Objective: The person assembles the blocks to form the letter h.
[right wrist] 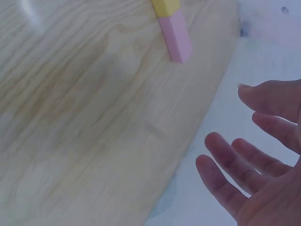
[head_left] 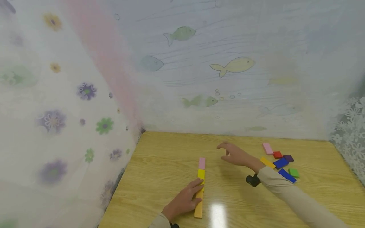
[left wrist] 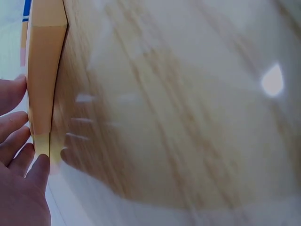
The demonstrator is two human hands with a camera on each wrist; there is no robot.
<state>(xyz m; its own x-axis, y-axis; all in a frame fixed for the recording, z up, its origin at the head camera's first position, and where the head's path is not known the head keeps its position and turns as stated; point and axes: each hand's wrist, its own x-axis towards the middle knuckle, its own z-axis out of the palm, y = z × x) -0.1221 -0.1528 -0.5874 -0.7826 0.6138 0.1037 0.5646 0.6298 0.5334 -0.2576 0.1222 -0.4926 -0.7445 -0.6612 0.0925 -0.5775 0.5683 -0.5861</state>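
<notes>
A straight row of blocks lies on the wooden table: a pink block [head_left: 201,163] at the far end, a yellow block [head_left: 201,174] behind it, and an orange block [head_left: 198,209] nearest me. My left hand [head_left: 184,199] rests against the row's left side, its fingertips reaching over the yellow part and its thumb touching the orange block. In the left wrist view, those fingers [left wrist: 18,155] look fairly straight along the blocks. My right hand [right wrist: 263,174] hovers to the right of the row's far end, fingers loosely bent and apart, holding nothing.
Beside the right forearm lie loose blocks: pink [head_left: 267,148], red [head_left: 277,155], purple [head_left: 288,158], green [head_left: 293,173], orange [head_left: 267,162] and blue [head_left: 281,163]. A patterned wall covering [head_left: 185,120] rises behind the table [head_left: 162,152], with another along its left side.
</notes>
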